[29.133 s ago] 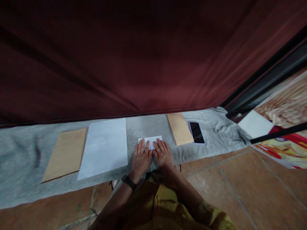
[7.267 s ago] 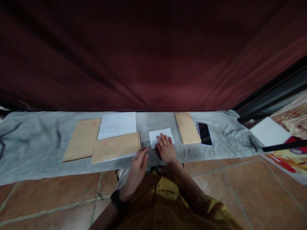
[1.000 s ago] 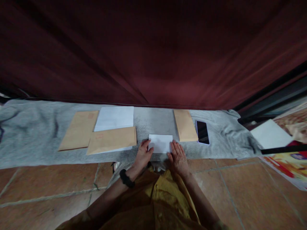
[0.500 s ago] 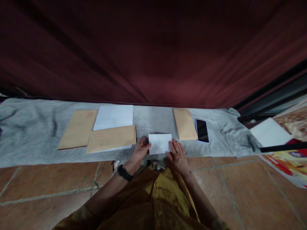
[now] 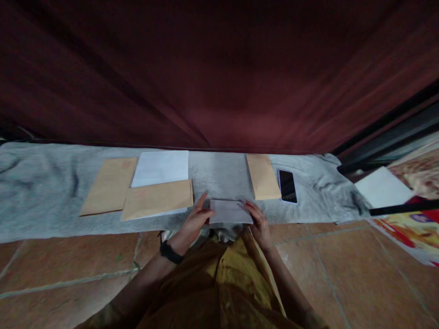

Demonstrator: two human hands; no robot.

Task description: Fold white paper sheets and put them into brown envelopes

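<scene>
Left hand (image 5: 195, 221) and right hand (image 5: 259, 225) grip opposite ends of a white paper (image 5: 229, 212) — small, rectangular, shadowed, seemingly tilted — at the grey cloth's (image 5: 219, 171) near side. Step, as judged: adjusting the paper; the next move calls for even support. Rightward: brown envelope (image 5: 262, 178), phone (image 5: 287, 186).

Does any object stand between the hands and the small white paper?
Nothing visible does: the left hand and the right hand touch the small white paper at opposite sides. The phone lies apart, farther right.
</scene>
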